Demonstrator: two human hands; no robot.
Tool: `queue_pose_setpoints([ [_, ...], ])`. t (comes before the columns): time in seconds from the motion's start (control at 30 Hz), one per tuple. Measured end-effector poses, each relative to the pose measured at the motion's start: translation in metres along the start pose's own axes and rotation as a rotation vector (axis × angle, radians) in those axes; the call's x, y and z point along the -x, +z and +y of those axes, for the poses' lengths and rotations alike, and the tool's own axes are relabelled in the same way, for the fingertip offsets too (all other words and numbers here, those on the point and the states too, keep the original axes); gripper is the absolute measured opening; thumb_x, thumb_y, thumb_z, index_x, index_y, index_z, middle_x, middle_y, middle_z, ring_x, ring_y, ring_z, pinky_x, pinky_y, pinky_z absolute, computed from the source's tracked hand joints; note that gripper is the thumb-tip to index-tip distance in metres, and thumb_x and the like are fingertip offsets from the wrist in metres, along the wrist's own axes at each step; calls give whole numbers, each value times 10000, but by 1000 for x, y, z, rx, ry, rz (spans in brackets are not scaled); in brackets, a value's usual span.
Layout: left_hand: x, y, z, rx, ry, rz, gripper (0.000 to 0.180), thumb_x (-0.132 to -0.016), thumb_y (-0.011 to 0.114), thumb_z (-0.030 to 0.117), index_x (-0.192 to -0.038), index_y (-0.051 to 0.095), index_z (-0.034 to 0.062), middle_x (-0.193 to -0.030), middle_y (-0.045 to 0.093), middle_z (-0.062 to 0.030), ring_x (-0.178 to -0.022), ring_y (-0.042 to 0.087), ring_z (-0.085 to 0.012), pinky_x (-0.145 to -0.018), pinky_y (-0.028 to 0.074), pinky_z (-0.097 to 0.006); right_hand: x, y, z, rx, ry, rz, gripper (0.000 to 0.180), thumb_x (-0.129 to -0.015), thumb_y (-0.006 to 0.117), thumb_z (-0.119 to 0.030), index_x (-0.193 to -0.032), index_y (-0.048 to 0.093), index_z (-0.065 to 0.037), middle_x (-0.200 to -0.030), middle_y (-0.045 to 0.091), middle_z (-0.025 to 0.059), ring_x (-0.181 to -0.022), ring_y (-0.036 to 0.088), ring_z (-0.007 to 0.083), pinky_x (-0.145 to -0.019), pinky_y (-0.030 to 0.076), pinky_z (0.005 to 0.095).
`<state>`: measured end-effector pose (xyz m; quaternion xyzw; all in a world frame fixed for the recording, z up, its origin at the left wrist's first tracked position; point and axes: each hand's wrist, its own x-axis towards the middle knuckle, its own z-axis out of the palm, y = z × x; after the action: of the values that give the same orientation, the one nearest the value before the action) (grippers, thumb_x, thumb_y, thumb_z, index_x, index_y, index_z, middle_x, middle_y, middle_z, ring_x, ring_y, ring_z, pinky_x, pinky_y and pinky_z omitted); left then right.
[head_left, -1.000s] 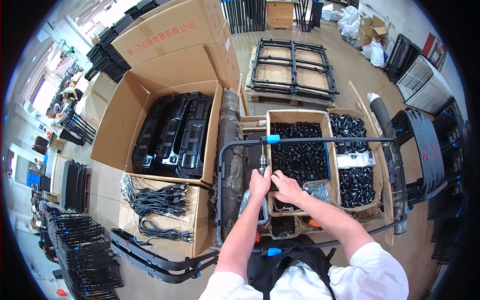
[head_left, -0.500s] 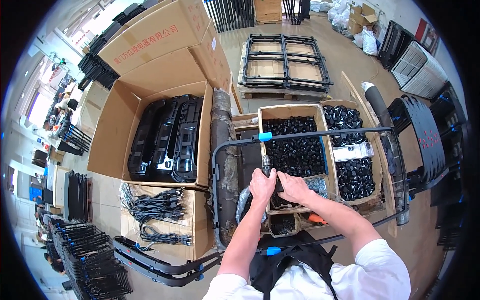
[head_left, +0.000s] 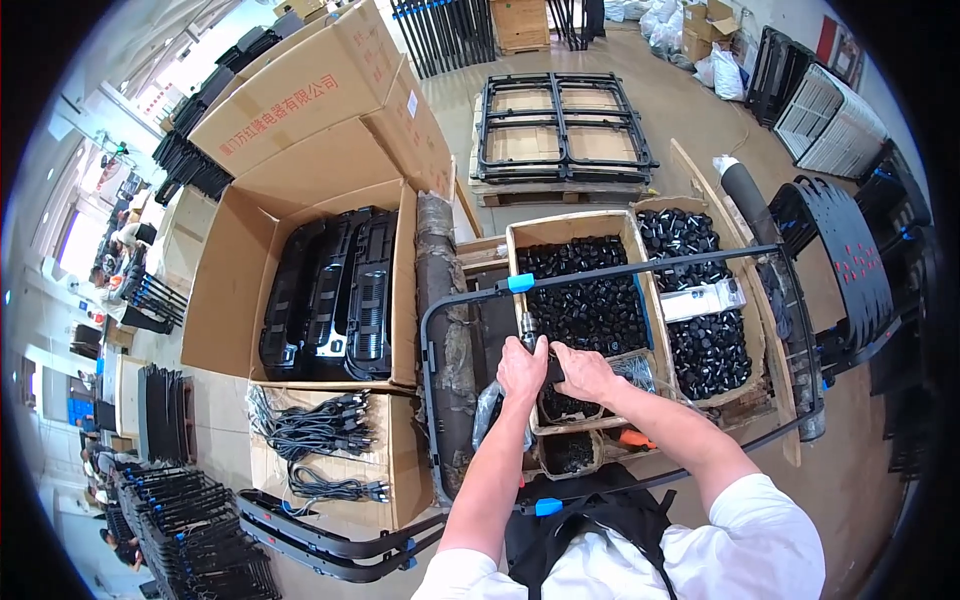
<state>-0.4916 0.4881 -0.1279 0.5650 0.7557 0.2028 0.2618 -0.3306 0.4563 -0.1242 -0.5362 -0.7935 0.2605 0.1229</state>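
My left hand (head_left: 522, 368) is wrapped round a dark power drill, its metal chuck (head_left: 528, 324) pointing away from me. Close beside it, my right hand (head_left: 586, 374) is curled against the drill's dark body, its fingertips partly hidden. Both hands are inside a large black metal frame (head_left: 600, 275) with rounded corners, which lies across the workbench. One blue clip (head_left: 520, 283) sits on its far bar and another blue clip (head_left: 548, 507) on the near bar. Under and beyond my hands stand a bin of black plastic caps (head_left: 583, 300) and a small box of screws (head_left: 634, 372).
On the left, an open carton (head_left: 222, 290) holds black plastic panels. Bundled black cables (head_left: 318, 430) lie on a box below it. More black caps (head_left: 708, 355) fill the right bin, with a white package (head_left: 702, 300) across it. Black frames (head_left: 560, 130) lie on a pallet beyond.
The view has shifted slightly. My hands remain together at the drill inside the frame, with no clear change in grip.
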Motion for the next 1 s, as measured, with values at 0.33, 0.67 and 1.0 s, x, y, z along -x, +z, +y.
queue_pose_setpoints([
  [0.33, -12, 1, 5, -48, -4, -41, 645, -918, 729, 576, -1126, 622, -26, -1151, 728, -292, -1087, 702, -499, -942, 551, -568, -3, -2, 5, -40, 3, 49, 794, -784, 854, -250, -1399, 433, 20, -1119, 730, 276, -1045, 723, 449, -892, 600, 507],
  [0.67, -22, 3, 7, -70, -8, -47, 627, -924, 725, 566, -1130, 618, -16, -1137, 730, -288, -1064, 715, -495, -923, 568, -577, -12, -11, 2, -16, 66, -14, 881, -786, 857, -261, -1477, 379, 6, -1166, 727, 293, -1074, 719, 457, -923, 591, 524],
  [1.0, -28, -4, 7, -86, -29, -123, 677, -923, 691, 614, -1185, 619, -6, -1169, 735, -296, -1106, 712, -488, -951, 565, -564, -15, -10, -8, 20, -35, 5, 531, -797, 841, -182, -1221, 555, -42, -1248, 555, 158, -1191, 633, 406, -956, 569, 514],
])
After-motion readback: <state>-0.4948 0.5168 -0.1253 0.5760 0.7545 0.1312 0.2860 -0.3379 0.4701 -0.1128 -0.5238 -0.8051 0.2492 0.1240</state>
